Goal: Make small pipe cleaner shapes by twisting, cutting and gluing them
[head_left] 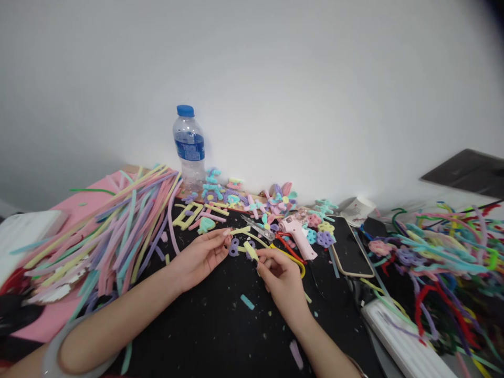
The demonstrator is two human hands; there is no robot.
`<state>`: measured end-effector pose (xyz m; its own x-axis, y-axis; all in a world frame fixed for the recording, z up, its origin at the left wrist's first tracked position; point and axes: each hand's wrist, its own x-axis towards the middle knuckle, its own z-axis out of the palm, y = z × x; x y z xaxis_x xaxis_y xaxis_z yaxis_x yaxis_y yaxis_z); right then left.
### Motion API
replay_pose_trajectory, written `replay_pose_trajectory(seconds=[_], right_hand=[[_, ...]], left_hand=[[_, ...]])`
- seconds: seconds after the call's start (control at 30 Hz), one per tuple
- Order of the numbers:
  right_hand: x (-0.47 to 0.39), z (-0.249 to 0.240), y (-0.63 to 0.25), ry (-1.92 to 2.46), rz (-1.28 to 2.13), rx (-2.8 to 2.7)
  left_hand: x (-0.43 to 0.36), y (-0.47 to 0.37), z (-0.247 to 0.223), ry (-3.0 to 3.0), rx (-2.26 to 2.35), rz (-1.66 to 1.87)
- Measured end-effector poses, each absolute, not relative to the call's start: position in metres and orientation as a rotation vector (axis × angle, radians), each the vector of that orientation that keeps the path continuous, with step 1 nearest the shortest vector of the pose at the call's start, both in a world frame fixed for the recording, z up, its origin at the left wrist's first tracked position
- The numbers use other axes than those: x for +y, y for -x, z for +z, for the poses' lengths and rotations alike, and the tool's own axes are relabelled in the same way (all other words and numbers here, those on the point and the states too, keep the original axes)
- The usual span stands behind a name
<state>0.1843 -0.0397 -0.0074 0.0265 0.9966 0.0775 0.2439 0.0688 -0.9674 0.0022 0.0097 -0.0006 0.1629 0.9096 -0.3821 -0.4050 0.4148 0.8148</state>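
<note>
My left hand [203,258] is closed in a pinch on a pale yellow pipe cleaner [241,230], which sticks out to the right from the fingertips. Between thumb and forefinger, my right hand [280,272] grips a short yellow pipe cleaner piece [250,250]. A purple looped pipe cleaner shape [233,247] lies by the left fingertips. Just beyond the hands are scissors [260,229] and a pink glue gun [300,239]. Yellow-handled pliers or scissors [293,258] rest partly behind the right hand.
Long pastel pipe cleaners [129,226] are heaped at left on a pink sheet [59,315]. A water bottle [189,152] stands by the wall. Finished flower shapes [283,197] line the back. At right are a phone [352,249], a white power strip [405,336] and tangled pipe cleaners [441,257].
</note>
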Motion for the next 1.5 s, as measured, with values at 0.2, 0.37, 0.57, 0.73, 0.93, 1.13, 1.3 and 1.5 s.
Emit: replay_pose_trajectory(seconds=[0.2, 0.37, 0.57, 0.73, 0.93, 1.13, 1.3, 1.5], right_hand=[[-0.04, -0.007, -0.182, 1.337, 1.039, -1.366], [-0.042, -0.005, -0.176, 1.334, 1.135, -1.278], [-0.045, -0.002, -0.172, 1.3, 1.25, -1.158], [-0.047, -0.001, -0.169, 1.248, 1.352, -1.077], [-0.048, -0.003, -0.167, 1.196, 1.412, -1.04], [-0.048, -0.003, -0.168, 1.168, 1.435, -1.033], [-0.049, -0.004, -0.17, 1.142, 1.437, -1.052], [-0.047, -0.004, -0.171, 1.174, 1.405, -1.068]], left_hand=[[0.006, -0.002, 0.004, -0.331, 0.771, 0.987], [-0.003, -0.009, 0.004, -0.532, 0.691, 1.029], [-0.011, -0.015, 0.002, -0.895, 0.732, 1.092], [-0.012, -0.013, 0.0, -1.19, 0.859, 1.119], [-0.014, -0.013, 0.002, -1.343, 0.951, 1.106], [-0.013, -0.011, 0.005, -1.448, 1.018, 1.089], [-0.013, -0.009, 0.006, -1.471, 1.068, 1.06], [-0.013, -0.009, 0.009, -1.449, 1.143, 0.977]])
